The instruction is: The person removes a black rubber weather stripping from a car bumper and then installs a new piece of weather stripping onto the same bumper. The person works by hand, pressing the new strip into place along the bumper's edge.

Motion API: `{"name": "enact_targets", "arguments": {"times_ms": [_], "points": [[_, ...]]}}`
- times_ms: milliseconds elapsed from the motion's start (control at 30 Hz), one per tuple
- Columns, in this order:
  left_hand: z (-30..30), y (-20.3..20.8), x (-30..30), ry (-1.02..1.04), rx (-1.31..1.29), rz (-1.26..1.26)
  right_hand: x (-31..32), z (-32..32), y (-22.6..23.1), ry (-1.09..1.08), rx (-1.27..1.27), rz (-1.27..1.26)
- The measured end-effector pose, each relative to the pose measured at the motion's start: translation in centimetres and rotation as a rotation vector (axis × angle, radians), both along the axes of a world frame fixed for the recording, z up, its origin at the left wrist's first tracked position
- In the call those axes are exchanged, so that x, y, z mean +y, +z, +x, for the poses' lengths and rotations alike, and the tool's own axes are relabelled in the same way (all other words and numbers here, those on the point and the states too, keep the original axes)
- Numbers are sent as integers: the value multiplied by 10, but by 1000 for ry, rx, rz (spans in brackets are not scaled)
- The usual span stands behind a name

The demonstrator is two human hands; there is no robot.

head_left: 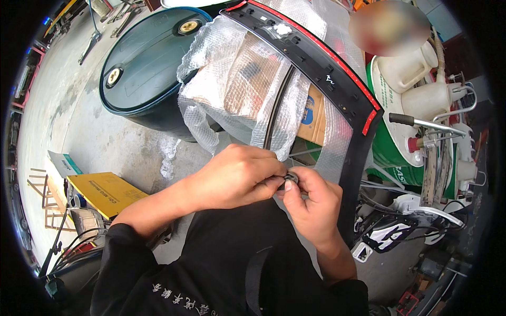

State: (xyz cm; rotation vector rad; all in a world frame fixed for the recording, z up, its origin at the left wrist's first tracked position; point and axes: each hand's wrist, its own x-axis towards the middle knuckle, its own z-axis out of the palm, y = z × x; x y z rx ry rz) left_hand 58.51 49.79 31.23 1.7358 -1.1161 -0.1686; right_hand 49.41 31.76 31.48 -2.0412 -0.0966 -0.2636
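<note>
My left hand (245, 176) and my right hand (313, 197) meet in front of my lap, each with thumb and fingers pinched. Between them is a small dark piece (290, 179), mostly covered by the fingertips, so its kind cannot be made out. A narrow black strip (279, 108) runs down over bubble wrap to behind my left hand; whether it joins the small piece is hidden. Beyond it curves a large black trim panel (316, 63) with clips on its face and red-backed tape (332, 50) along its outer edge.
Clear bubble wrap (211, 63) and cardboard (312, 118) lie under the panel. A dark blue-green drum (153, 63) stands far left, a yellow box (105, 192) at left. To the right are a green-and-white drum (395, 131), white jugs (414, 66) and a black-gripped handle (401, 119).
</note>
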Motion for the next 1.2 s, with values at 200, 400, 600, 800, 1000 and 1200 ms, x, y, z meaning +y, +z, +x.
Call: {"name": "enact_targets", "arguments": {"times_ms": [200, 400, 600, 800, 1000, 1200], "points": [[-12, -6, -13, 152, -115, -18, 5, 1, 2, -58, -48, -11], [-16, -22, -17, 212, -111, -83, 6, 1, -5, -100, -24, -12], [-20, -28, -18, 229, -19, -98, 6, 1, -8, -136, 24, 42], [-5, -14, -5, 27, 114, -66, 2, 1, -10, -118, 69, 98], [11, -3, 3, -129, 215, -16, 0, 1, -4, 30, 24, 39], [12, -1, 2, -144, 226, -68, 0, 1, 7, 24, 13, 78]]}}
